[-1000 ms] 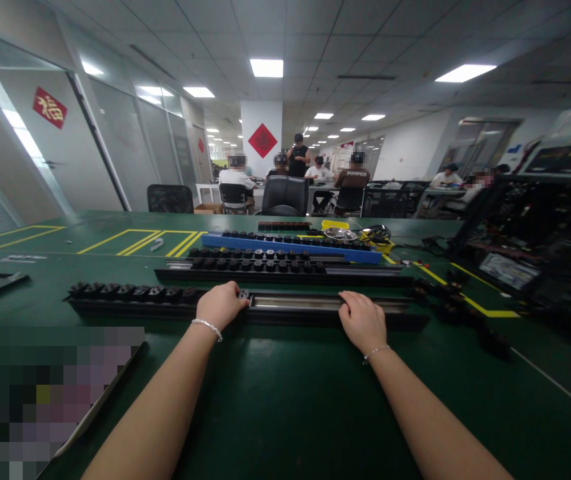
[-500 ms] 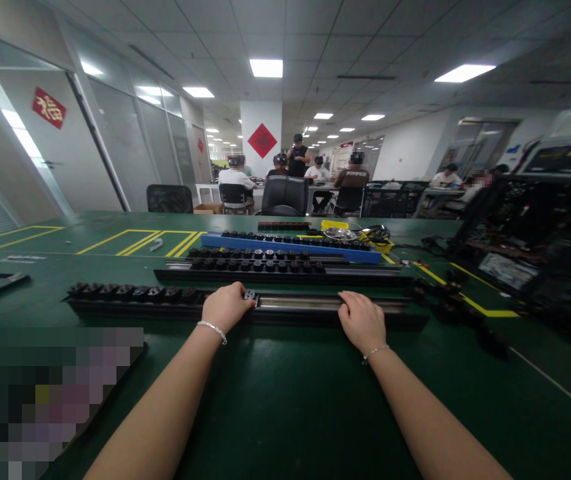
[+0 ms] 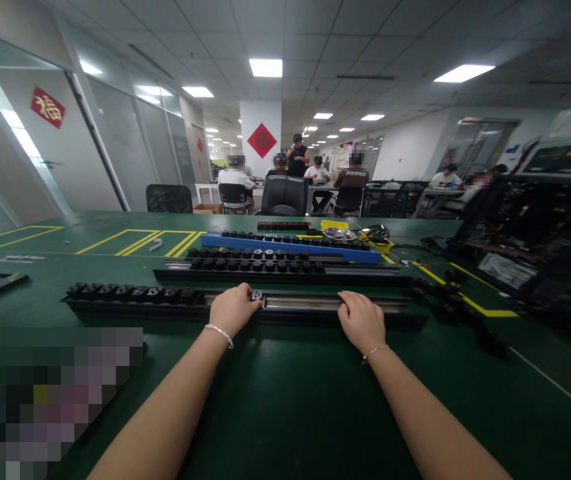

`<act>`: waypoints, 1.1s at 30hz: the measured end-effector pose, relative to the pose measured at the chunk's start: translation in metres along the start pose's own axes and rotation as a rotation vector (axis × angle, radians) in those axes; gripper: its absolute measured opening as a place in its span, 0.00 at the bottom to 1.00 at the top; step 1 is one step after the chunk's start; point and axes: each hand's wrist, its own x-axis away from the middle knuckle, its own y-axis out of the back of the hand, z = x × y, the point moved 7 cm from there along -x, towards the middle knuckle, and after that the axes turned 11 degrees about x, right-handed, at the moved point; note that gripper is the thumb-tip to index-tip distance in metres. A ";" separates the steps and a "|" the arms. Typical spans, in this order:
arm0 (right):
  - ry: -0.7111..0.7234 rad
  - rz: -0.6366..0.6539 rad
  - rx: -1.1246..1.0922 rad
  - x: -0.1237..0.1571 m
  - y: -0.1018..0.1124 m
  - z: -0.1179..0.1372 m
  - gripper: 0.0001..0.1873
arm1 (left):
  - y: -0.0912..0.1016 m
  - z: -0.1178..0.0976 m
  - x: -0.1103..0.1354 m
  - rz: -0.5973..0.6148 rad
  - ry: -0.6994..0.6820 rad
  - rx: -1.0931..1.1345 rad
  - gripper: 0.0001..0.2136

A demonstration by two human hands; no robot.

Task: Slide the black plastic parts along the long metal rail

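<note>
A long black track (image 3: 305,301) lies crosswise in front of me, with a bright channel along its top. My left hand (image 3: 233,310) has its thumb and fingers around a small black socket-like module (image 3: 256,295) seated in that channel. Farther right, my right hand (image 3: 363,320) is curled over the track and grips it; part of its fingers is hidden. A row of similar dark modules (image 3: 130,292) fills the track's left end. Bare channel shows between my two hands.
Behind are more black tracks (image 3: 240,272) with modules and a blue track (image 3: 315,251). Loose black parts (image 3: 445,297) lie right, beside a dark open-framed machine (image 3: 510,220). A yellow tray (image 3: 334,225) stands farther back. People (image 3: 235,175) sit at tables beyond.
My left hand has slid a little to the right along the track, and the module has moved with it. My right hand has stayed in place.
</note>
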 end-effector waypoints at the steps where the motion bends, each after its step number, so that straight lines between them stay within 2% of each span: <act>1: 0.001 -0.001 0.001 0.000 0.000 0.000 0.20 | 0.000 -0.001 0.000 0.000 -0.003 0.001 0.15; 14: -0.002 0.009 0.007 0.000 0.000 0.001 0.20 | -0.008 -0.005 0.002 -0.017 -0.021 0.052 0.15; 27: -0.008 0.037 -0.006 -0.001 -0.001 0.000 0.20 | -0.014 -0.010 0.005 0.027 -0.032 0.146 0.14; 33: -0.006 0.011 0.002 -0.001 -0.002 0.000 0.20 | -0.017 -0.016 0.007 0.017 -0.063 0.148 0.13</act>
